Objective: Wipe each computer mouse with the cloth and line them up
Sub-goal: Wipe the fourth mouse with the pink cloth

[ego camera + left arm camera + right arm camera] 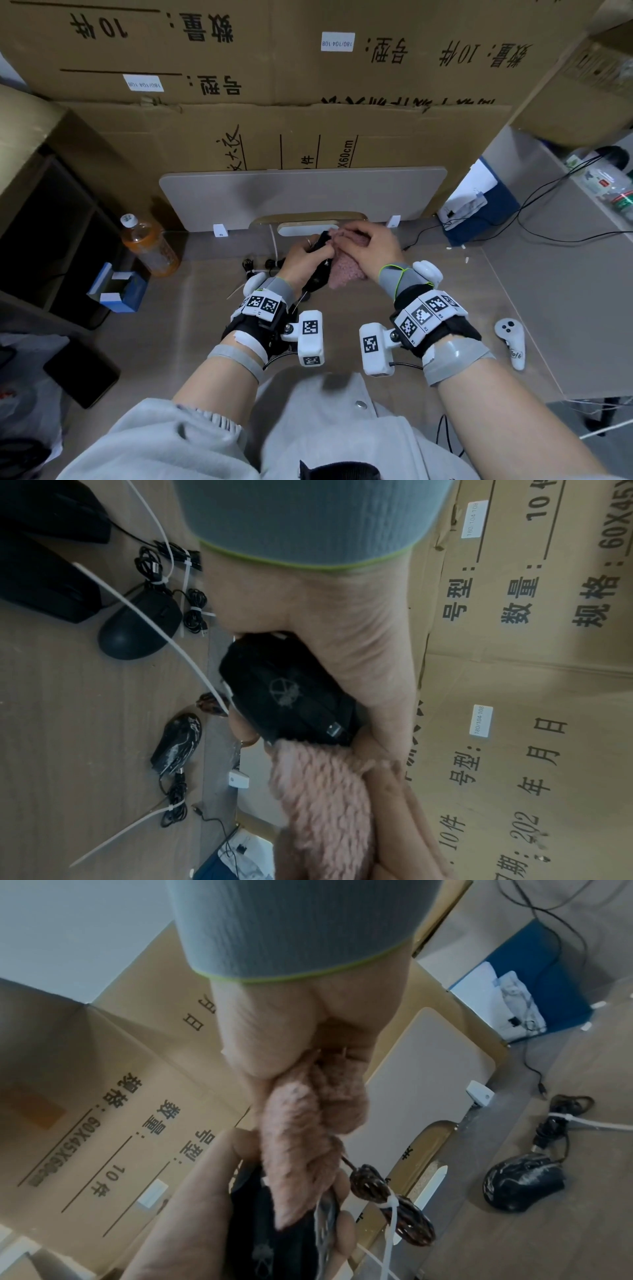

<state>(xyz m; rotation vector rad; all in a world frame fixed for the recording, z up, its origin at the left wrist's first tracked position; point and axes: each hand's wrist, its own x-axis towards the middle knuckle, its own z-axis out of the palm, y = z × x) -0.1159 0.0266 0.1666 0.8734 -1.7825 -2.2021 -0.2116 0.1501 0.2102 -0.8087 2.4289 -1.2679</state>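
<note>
- A black mouse [291,693] is gripped in the curled left hand [301,257], lifted above the desk [513,291]
- The pink cloth [346,270] is bunched in the closed right hand [370,246] and pressed against the mouse
- Risk, as judged: the mouse's tied cable bundle [394,1199] dangles beside it and could be snagged by the cloth
- Other mice [140,626] lie left of the held mouse with cables close together; open desk is seen to its right

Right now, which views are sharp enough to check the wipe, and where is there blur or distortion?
Head view: sharp, edges bowed by the wide lens. Left wrist view: fluffy pink cloth smeared, black computer mouse readable. Right wrist view: dim, soft throughout.
</note>
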